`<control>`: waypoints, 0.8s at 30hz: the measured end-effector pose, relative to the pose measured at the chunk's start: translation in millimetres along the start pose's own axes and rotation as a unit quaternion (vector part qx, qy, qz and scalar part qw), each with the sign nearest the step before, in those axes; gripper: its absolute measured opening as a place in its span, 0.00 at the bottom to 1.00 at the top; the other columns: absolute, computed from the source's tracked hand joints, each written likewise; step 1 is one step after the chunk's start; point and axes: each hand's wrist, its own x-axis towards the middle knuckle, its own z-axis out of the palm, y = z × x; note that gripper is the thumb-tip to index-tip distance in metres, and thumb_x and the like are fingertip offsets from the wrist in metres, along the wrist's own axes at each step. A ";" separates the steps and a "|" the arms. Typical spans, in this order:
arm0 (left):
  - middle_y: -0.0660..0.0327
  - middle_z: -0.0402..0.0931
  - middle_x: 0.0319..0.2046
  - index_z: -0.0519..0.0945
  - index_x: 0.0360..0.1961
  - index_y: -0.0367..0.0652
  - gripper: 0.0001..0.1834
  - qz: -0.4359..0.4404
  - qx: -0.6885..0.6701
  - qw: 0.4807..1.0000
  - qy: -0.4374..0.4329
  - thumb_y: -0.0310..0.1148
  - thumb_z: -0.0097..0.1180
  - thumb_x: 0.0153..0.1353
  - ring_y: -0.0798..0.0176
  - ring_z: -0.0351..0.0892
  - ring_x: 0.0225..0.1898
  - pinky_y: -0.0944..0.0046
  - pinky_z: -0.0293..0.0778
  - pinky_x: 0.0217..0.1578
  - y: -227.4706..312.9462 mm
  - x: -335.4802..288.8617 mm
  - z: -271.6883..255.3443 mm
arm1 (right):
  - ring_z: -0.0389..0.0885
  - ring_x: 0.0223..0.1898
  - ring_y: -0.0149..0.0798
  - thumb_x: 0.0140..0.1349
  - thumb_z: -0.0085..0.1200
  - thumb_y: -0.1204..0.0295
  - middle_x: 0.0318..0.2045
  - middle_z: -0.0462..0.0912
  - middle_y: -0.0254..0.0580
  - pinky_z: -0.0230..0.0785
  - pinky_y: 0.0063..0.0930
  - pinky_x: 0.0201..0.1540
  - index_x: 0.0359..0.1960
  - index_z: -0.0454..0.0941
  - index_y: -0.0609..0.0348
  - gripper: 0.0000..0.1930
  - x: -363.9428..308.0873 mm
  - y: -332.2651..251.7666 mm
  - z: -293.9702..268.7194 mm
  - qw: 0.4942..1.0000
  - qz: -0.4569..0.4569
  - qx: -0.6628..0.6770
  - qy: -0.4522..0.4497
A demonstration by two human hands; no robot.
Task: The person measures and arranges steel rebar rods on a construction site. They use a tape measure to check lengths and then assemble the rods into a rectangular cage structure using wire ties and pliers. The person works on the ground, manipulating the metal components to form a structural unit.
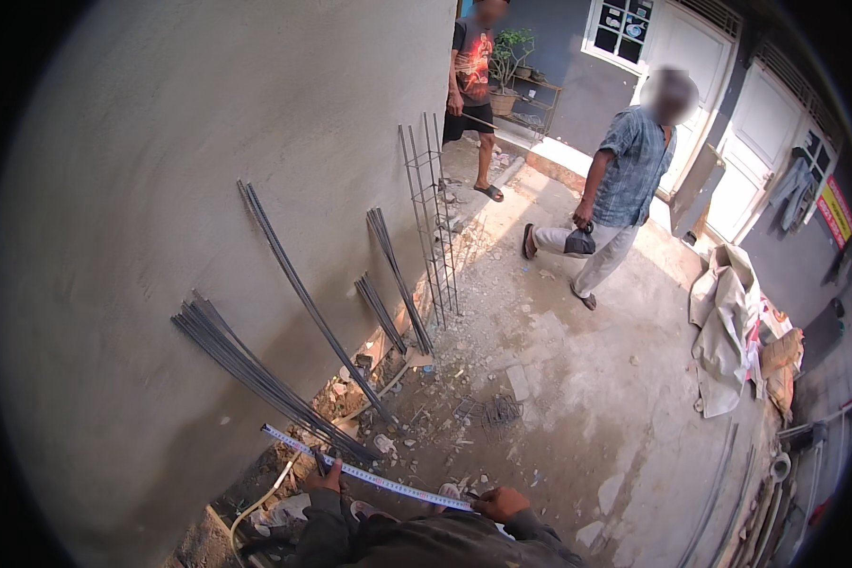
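Head view | left hand (325,476), 7 o'clock; right hand (504,504), 5 o'clock | fingers clamped on tape (388,484) (rods (260,376) at 8 o'clock)

Room over grnd (582,402) R, w/ rebar bundle (267,382) in way fwd of L hand (326,477)

2 long dark sleeves (324,532); dark grey-brown top (426,545); bare fingers (488,499).
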 end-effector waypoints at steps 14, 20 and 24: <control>0.49 0.80 0.21 0.78 0.47 0.29 0.24 -0.118 -0.113 0.976 0.141 0.42 0.64 0.64 0.55 0.74 0.14 0.50 0.70 0.14 -47.5 111.8 -16.2 | 0.86 0.35 0.47 0.56 0.64 0.59 0.33 0.87 0.45 0.77 0.39 0.41 0.40 0.88 0.46 0.12 -76.6 205.1 -179.1 0.997 -0.006 -0.039 0.067; 0.59 0.75 0.23 0.80 0.36 0.42 0.16 -0.158 -0.120 0.980 0.019 0.46 0.59 0.66 0.58 0.71 0.18 0.54 0.71 0.13 -83.0 132.7 -94.6 | 0.81 0.32 0.50 0.50 0.65 0.68 0.28 0.82 0.43 0.74 0.41 0.38 0.27 0.88 0.52 0.05 -120.7 170.6 -355.1 0.941 -0.049 -0.165 0.292; 0.61 0.78 0.26 0.80 0.43 0.47 0.23 -0.238 -0.120 0.964 -0.001 0.57 0.58 0.65 0.65 0.66 0.16 0.59 0.68 0.16 -87.4 77.4 -17.3 | 0.79 0.31 0.45 0.54 0.59 0.76 0.29 0.77 0.45 0.69 0.34 0.35 0.31 0.82 0.63 0.04 -106.5 57.1 -458.2 0.896 -0.125 -0.215 0.368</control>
